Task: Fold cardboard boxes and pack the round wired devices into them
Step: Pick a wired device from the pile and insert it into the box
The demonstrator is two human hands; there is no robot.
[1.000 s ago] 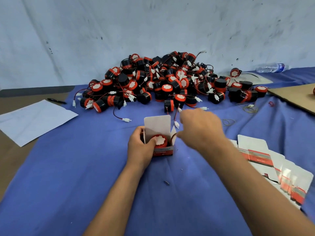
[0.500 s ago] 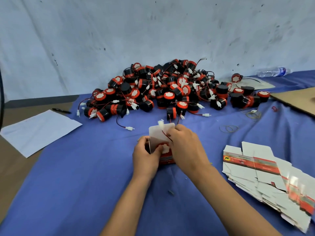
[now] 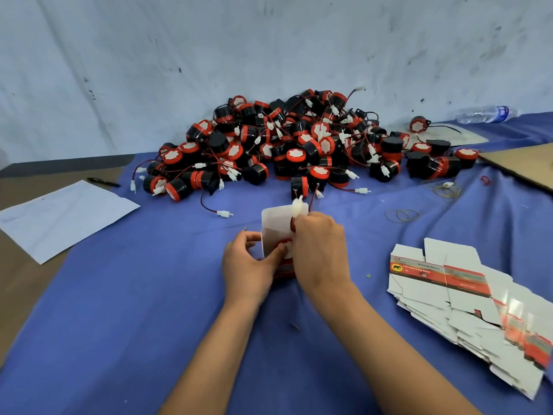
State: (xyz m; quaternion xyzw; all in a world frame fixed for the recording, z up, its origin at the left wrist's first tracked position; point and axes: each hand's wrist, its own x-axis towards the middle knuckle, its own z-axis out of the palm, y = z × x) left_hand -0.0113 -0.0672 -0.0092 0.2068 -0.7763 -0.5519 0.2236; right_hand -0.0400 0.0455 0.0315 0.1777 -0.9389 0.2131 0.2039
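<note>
Person works at a table covered with a blue cloth (image 3: 149,310). The left hand (image 3: 250,265) grips a small cardboard box (image 3: 276,229) from its left side, fingers curled round the wall and thumb lying across the open mouth. The box stands upright on the cloth, its white top flap raised and its red-printed front partly hidden behind both hands. One round wired device (image 3: 284,245) sits inside the box; only a sliver of its red rim and white face shows between the hands.

The right hand (image 3: 320,250) is closed in a pinch on the device's wire, holding the white connector (image 3: 297,206) just above the raised flap.

Behind the box, against the wall, lies a large pile of red-and-black devices (image 3: 299,145) with tangled red and black wires and white plugs. To the person's right, a fanned stack of flat unfolded boxes (image 3: 466,307) lies on the cloth, well apart from the hands. Rubber bands (image 3: 402,215) lie between that stack and the pile.

Far left: a white sheet of paper (image 3: 62,217) with a black pen (image 3: 103,182) just beyond it. Far right: a plastic bottle (image 3: 484,113) lying on its side and a brown cardboard sheet (image 3: 523,166).
</note>
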